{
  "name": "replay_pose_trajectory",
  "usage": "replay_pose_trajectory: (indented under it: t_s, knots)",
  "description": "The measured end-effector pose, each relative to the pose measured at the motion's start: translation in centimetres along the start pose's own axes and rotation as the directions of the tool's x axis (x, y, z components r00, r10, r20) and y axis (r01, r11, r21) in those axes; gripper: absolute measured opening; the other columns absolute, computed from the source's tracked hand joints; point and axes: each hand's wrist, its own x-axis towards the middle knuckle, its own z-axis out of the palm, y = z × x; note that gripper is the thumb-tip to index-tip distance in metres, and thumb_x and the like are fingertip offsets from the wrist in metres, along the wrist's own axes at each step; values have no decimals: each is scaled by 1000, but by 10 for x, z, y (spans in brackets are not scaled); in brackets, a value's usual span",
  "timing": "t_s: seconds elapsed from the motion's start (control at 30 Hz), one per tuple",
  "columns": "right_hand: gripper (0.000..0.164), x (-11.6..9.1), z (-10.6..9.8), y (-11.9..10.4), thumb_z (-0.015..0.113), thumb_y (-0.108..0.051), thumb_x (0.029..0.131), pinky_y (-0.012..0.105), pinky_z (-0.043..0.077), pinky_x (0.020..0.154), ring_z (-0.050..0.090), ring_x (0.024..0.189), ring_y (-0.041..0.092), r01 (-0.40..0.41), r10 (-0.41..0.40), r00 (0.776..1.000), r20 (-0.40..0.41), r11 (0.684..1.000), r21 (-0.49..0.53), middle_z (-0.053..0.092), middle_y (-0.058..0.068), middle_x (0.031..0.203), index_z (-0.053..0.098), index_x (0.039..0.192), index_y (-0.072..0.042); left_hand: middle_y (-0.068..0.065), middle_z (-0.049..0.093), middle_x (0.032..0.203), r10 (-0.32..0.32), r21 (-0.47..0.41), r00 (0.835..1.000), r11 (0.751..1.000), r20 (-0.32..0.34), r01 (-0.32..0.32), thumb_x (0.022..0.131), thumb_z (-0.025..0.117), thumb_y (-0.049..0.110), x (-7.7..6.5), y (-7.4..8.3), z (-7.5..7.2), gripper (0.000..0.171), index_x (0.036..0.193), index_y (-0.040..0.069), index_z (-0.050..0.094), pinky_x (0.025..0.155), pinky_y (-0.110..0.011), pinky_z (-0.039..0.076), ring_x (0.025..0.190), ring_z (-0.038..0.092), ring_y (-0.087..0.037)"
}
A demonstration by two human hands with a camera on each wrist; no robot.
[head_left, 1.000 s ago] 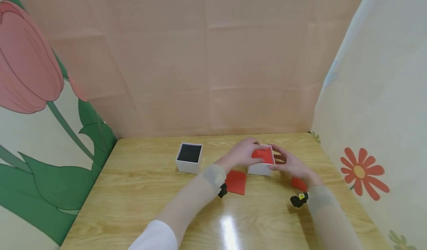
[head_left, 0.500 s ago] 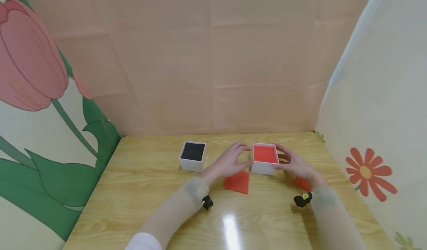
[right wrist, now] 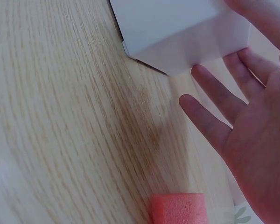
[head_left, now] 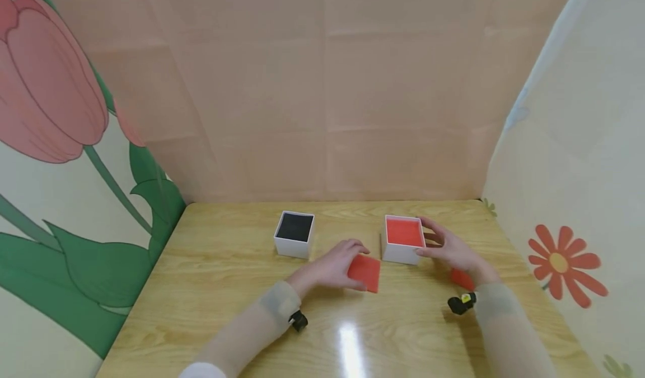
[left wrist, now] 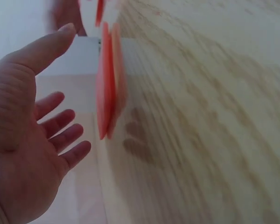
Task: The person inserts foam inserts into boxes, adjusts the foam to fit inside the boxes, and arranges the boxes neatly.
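My left hand is spread around a thin square red foam sheet on the table, its thumb by the near edge. The left wrist view has that sheet edge-on, with a gap between it and my thumb and fingers. Over to the right stands a white box, open at the top, with a red square filling. My right hand holds this box at its right side, thumb at the near corner and forefinger at the far one. The other right fingertips are near the box's lower edge in the right wrist view.
A second white box with a black filling stands left of the middle. Another red foam piece lies beneath the right wrist, partly hidden by it. Printed cloth walls edge the wooden table.
My left hand has come out of the right-hand box, down and left to the red foam sheet. My right hand stays at the box. The head view has shifted slightly.
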Motion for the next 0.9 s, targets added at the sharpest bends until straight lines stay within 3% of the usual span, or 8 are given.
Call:
replay_pose_trajectory:
  t_s: [0.33,0.9]
  knots:
    - [103,0,-1,0,84,-36,95,72,35,117,33,153,51,-5,5,1000,-1,1000,-16,19,13,177,18,173,-26,-2,41,163,-19,116,997,993,75,10,82,89,57,0,-3,5,102,162,12,44,122,-35,36,148,38,-20]
    - [105,-2,-4,-1,85,-35,94,74,34,116,33,152,53,-28,28,1000,12,1000,-2,19,14,177,17,174,-23,-4,51,151,-54,143,996,989,69,44,80,92,54,11,-6,12,96,155,10,53,115,-28,39,136,45,-19]
